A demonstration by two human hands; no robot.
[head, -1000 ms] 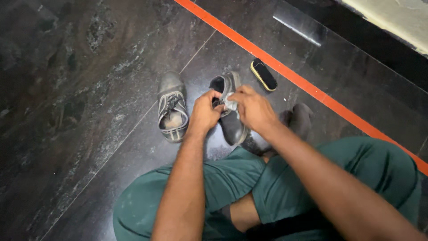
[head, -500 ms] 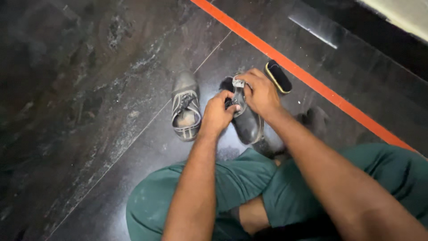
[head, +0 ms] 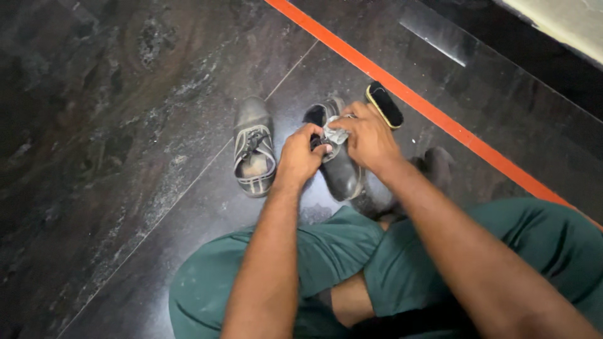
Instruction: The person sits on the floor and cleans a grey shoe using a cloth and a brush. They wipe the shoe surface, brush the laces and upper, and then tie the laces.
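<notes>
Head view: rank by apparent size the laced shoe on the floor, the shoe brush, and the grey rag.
1. Dusty grey laced shoe on the dark stone floor: largest.
2. Black oblong shoe brush with a yellow edge: clearly smaller, though it lies slightly farther from the camera.
3. Crumpled grey rag pinched in the right hand: smallest showing, partly hidden by fingers.

left hand [head: 300, 157]: fingers curled, gripping | right hand [head: 370, 138]: fingers pinched shut | hands close together, forearms extended forward
</notes>
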